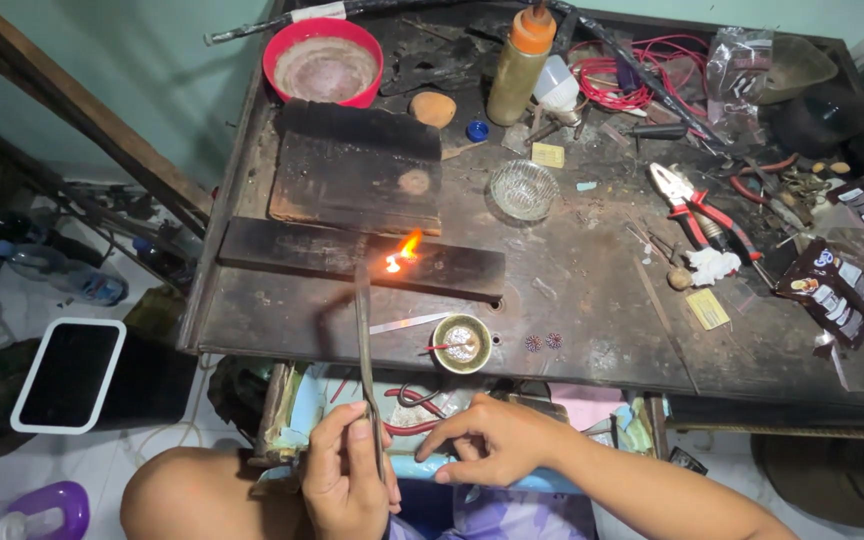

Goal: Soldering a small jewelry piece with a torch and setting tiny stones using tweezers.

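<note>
Metal torch pipe [363, 330]: long thin tube, running from the left hand up over the table edge; its tip sits just beside a small orange flame [404, 250].
Left hand [344, 475]: low in the view, fingers [327, 440] curled tight around the lower end of the torch pipe, thumb pressed along it.
Right hand [492, 440]: just beside the left hand, palm down, fingers spread and loosely bent, holding nothing; the index fingertip points toward the pipe, and whether it touches the pipe cannot be told.
Flame: burns on a dark charred block [362, 258] that lies crosswise near the front of the table; something small glows white at its base.
Table [592, 300]: dark, stained, scorched metal top, crowded along the back and the right.
Brass cup [461, 343]: small round cup near the front edge, pale contents, a thin red-handled stick resting in it; a flat strip of metal lies just left of it.
Second charred block [357, 165]: larger, behind the first one.
Red bowl [323, 62]: at the back left corner, greyish contents.
Glass dish [523, 189]: clear, ribbed, mid-table.
Bottle [519, 68]: yellowish with an orange cap, upright at the back.
Pliers [697, 212]: red-handled, lying to the right, near a tangle of red wire [642, 75].
Sachets [852, 280]: dark strips at the right edge.
</note>
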